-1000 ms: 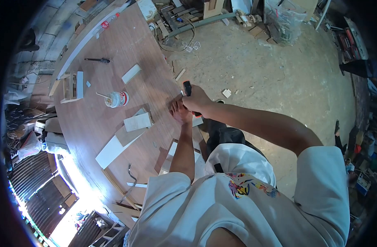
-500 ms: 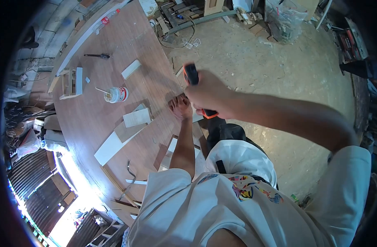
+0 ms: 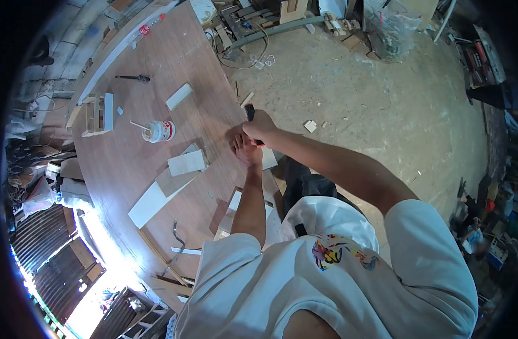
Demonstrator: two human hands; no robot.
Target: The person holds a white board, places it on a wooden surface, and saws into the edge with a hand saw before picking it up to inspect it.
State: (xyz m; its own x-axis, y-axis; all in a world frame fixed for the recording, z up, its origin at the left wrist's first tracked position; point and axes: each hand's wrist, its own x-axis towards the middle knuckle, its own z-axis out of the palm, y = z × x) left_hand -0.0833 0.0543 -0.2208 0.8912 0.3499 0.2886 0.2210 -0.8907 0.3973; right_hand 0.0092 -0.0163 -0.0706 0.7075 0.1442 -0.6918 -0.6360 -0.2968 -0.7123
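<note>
My right hand is closed around a tool with a black and orange handle, low over the edge of the brown wooden table. Just below it, my left hand rests on the table edge with its fingers pinched together. What they pinch is too small to tell. The two hands nearly touch. The tool's head is hidden behind my hands.
A glue pot with a stick in it stands left of the hands. Flat wood offcuts, a long pale board and a small block lie on the table. A little wooden frame sits at the far left. The dusty concrete floor spreads to the right.
Half a second ago my right hand had lifted the tool high toward the camera. It has now come back down onto the spot by my left hand, which stayed put.
</note>
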